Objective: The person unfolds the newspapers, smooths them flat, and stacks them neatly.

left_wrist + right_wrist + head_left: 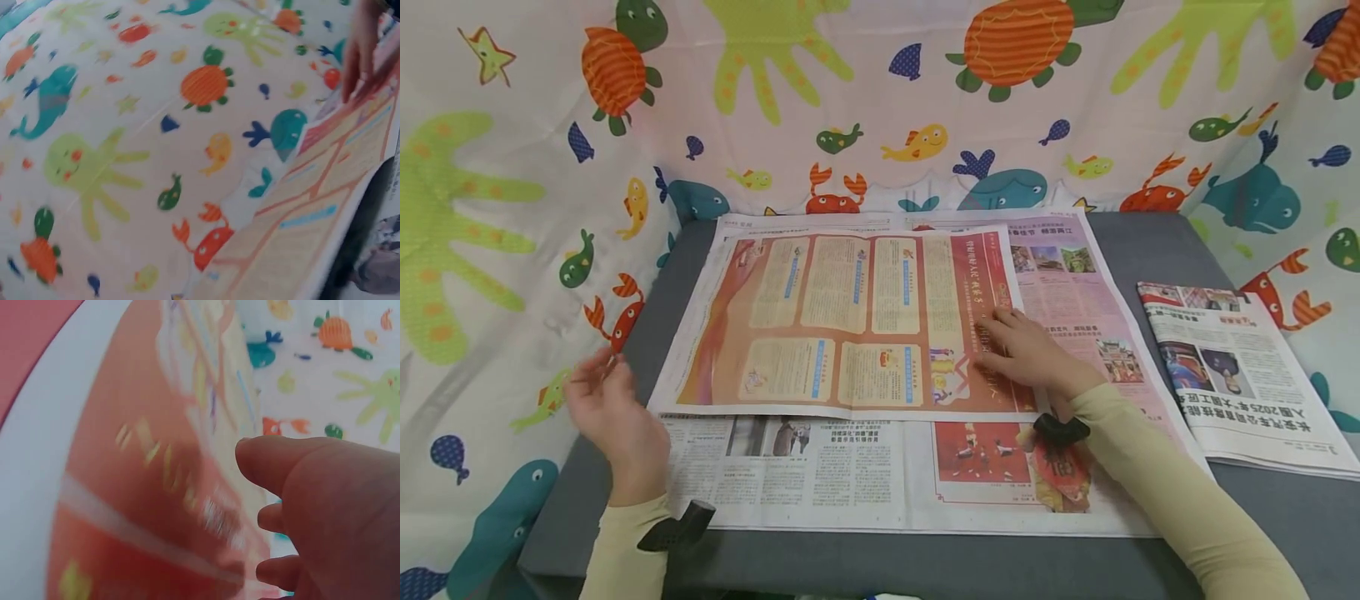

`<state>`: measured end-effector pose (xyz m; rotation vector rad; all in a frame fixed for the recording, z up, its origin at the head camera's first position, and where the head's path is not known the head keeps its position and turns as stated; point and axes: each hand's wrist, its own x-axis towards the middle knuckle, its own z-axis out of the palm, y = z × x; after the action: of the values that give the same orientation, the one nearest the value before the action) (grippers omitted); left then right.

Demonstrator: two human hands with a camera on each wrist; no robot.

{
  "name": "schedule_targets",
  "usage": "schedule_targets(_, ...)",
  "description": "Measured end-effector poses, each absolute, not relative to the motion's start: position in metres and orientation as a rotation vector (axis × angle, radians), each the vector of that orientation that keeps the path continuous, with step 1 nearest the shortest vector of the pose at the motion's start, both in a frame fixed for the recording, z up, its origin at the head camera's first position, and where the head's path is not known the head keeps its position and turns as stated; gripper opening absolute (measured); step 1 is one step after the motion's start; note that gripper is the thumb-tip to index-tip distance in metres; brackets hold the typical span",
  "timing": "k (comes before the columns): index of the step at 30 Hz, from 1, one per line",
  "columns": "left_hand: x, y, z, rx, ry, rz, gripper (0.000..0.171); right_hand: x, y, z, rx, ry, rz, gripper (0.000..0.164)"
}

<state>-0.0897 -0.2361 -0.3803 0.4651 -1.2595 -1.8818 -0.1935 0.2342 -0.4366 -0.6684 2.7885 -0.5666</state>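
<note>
Over the orange newspaper page, likely flimsy, best edge-held, lies a relaxed right hand; beside it, a loosely curled left hand.

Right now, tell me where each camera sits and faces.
Head: worn on the head, facing forward and down at the orange page; left hand, right hand and sleeves show.
Left wrist: on that wrist, looking across the page at the patterned cloth; the right hand shows.
Right wrist: on that wrist, looking past thumb and fingers across the page.
Head and left wrist share the right hand.
</note>
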Motion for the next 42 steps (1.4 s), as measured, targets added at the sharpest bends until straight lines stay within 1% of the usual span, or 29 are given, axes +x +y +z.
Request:
schedule_targets(2, -0.101, -0.223, -0.374, 0.368, -1.610, -1.763, 0.019, -0.193, 0.227, -0.433, -0.706, 2.776, -0.579, 0.070)
schedule_targets(4, -0.115, -0.205, -0.371, 0.200, -2.042, -1.591, 0.025, -0.192, 0.216, -0.429, -0.741, 2.768, -0.587, 0.068)
schedule_targets(8, -0.151, -0.162, -0.372, -0.232, -2.771, -1.091, 0.048, -0.187, 0.194, -0.425, -0.799, 2.756, -0.561, 0.067)
schedule_targets(11, -0.178, -0.131, -0.382, -0.499, -3.083, -0.724, 0.062, -0.180, 0.179, -0.424, -0.794, 2.714, -0.563, 0.068)
schedule_targets(14, -0.200, -0.108, -0.401, -0.644, -3.244, -0.489, 0.067, -0.171, 0.169, -0.426, -0.810, 2.679, -0.545, 0.070)
schedule_targets(17, -0.214, -0.095, -0.419, -0.679, -3.320, -0.376, 0.071, -0.162, 0.161, -0.430, -0.845, 2.665, -0.512, 0.071)
schedule_targets(20, -0.223, -0.091, -0.432, -0.667, -3.360, -0.324, 0.075, -0.155, 0.156, -0.435, -0.856, 2.655, -0.476, 0.071)
schedule_targets(26, -0.225, -0.095, -0.447, -0.643, -3.441, -0.252, 0.078, -0.143, 0.149, -0.442, -0.836, 2.662, -0.380, 0.069)
schedule_targets(42, -0.223, -0.095, -0.455, -0.645, -3.399, -0.370, 0.077, -0.139, 0.151, -0.443, -0.803, 2.704, -0.378, 0.067)
